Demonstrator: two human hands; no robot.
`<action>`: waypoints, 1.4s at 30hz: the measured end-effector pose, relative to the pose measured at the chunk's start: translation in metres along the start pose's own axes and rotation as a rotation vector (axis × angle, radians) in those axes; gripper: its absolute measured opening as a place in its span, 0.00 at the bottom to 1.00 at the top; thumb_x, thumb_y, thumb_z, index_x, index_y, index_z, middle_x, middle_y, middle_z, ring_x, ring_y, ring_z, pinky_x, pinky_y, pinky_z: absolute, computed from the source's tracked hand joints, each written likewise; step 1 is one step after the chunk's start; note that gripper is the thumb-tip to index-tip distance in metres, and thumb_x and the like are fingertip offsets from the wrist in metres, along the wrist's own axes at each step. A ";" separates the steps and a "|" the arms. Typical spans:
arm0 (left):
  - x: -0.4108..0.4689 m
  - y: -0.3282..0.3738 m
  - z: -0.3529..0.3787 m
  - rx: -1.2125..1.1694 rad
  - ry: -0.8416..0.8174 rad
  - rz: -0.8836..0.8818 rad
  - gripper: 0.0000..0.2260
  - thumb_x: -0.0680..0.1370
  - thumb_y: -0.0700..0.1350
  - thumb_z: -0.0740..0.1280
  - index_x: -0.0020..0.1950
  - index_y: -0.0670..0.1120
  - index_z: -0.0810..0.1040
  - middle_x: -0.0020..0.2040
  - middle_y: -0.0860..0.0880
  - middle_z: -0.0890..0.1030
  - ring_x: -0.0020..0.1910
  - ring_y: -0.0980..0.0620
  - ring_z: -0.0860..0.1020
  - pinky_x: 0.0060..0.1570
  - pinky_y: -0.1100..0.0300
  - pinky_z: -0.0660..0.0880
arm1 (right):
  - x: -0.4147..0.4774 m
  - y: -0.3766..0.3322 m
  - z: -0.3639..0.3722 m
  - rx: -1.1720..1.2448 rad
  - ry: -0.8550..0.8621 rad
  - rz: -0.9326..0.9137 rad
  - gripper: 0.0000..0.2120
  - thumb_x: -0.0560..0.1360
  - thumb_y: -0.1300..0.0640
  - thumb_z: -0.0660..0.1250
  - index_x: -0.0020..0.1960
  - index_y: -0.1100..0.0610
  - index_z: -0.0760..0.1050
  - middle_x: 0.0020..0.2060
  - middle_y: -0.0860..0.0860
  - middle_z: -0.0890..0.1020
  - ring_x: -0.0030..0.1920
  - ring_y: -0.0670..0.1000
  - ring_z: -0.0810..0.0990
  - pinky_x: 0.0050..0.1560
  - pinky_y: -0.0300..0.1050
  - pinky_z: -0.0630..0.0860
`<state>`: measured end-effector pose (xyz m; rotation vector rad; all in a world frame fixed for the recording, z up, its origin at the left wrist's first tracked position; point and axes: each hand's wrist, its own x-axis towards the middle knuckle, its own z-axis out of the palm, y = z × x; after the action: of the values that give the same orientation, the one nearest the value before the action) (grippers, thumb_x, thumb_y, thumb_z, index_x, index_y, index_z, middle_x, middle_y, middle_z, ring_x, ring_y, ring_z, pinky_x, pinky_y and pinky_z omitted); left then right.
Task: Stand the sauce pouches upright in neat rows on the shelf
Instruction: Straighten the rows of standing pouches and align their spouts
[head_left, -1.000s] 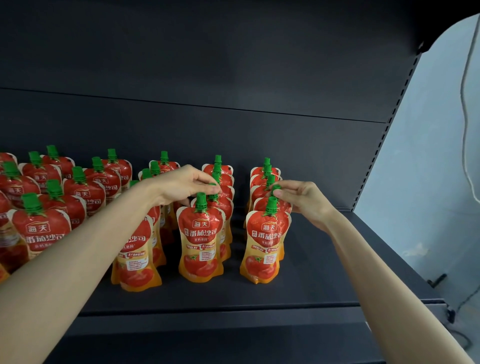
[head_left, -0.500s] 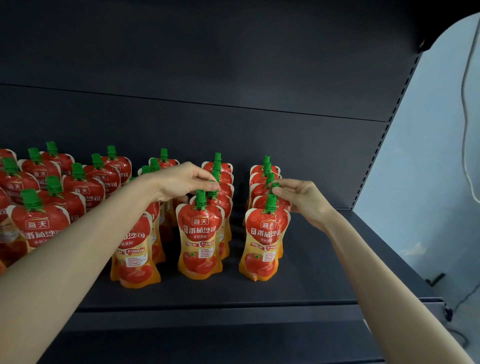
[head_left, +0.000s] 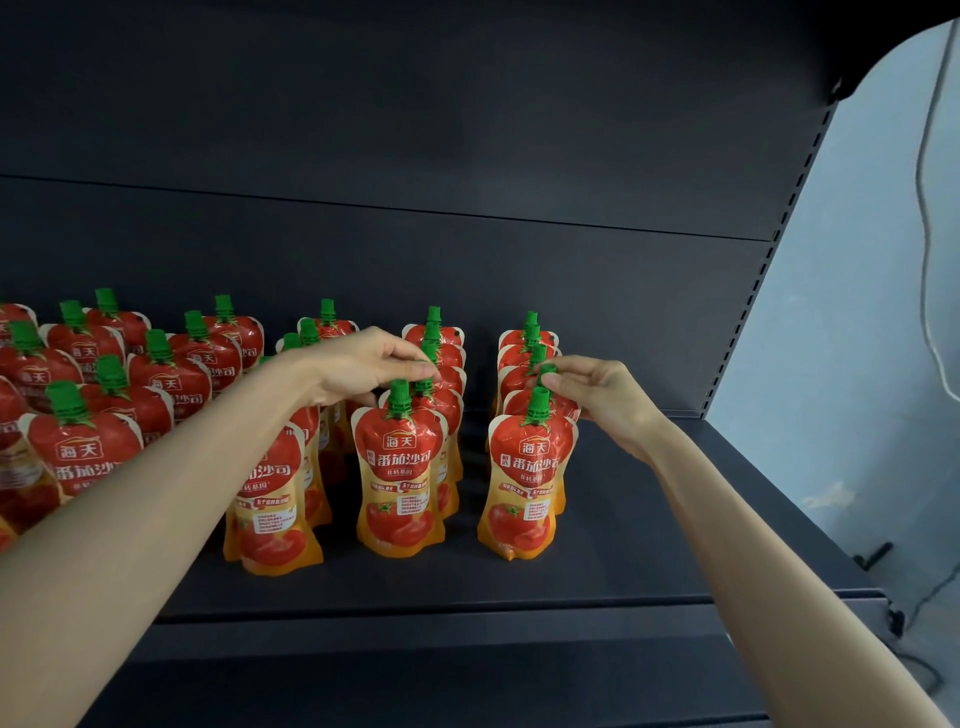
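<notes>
Head view
Shelf: a dark metal shelf (head_left: 649, 519) beneath a dark back panel (head_left: 467, 156).
Sauce pouches: red and orange with green caps, upright in rows running front to back; a denser group (head_left: 156, 374) stands at the left.
Front pouches: the middle front pouch (head_left: 400, 478) and the right front pouch (head_left: 527, 483) stand apart, labels facing forward.
Left hand (head_left: 363, 366): fingertips pinch the cap of the middle-row pouch (head_left: 441, 408), just behind the middle front pouch.
Right hand (head_left: 597, 389): fingertips pinch the cap of the right-row pouch (head_left: 519, 406), just behind the right front pouch.
Right side: a pale wall (head_left: 857, 364) with a hanging cable (head_left: 930, 208).
</notes>
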<state>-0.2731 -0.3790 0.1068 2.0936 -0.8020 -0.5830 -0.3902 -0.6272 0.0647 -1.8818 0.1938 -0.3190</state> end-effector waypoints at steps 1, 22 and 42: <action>-0.001 0.000 0.000 -0.005 -0.006 -0.002 0.11 0.78 0.49 0.63 0.56 0.48 0.80 0.53 0.52 0.82 0.56 0.53 0.78 0.60 0.45 0.74 | -0.001 0.000 0.000 -0.003 0.001 -0.002 0.13 0.75 0.56 0.66 0.60 0.57 0.77 0.54 0.54 0.83 0.52 0.53 0.83 0.56 0.52 0.79; -0.041 -0.030 0.069 -0.123 0.578 0.286 0.11 0.76 0.46 0.66 0.58 0.47 0.77 0.55 0.47 0.81 0.52 0.55 0.78 0.48 0.60 0.78 | -0.055 0.011 0.041 -0.024 0.116 -0.127 0.14 0.74 0.56 0.68 0.58 0.60 0.77 0.55 0.54 0.82 0.54 0.52 0.81 0.56 0.51 0.79; -0.046 -0.035 0.080 -0.059 0.499 0.271 0.18 0.75 0.45 0.68 0.65 0.46 0.72 0.59 0.49 0.77 0.57 0.53 0.75 0.55 0.55 0.75 | -0.069 0.019 0.030 -0.036 0.082 -0.072 0.20 0.69 0.63 0.74 0.58 0.55 0.72 0.55 0.53 0.81 0.54 0.54 0.81 0.57 0.57 0.78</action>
<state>-0.3437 -0.3711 0.0386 1.9132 -0.7434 0.0644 -0.4461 -0.5867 0.0291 -1.9159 0.1887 -0.4449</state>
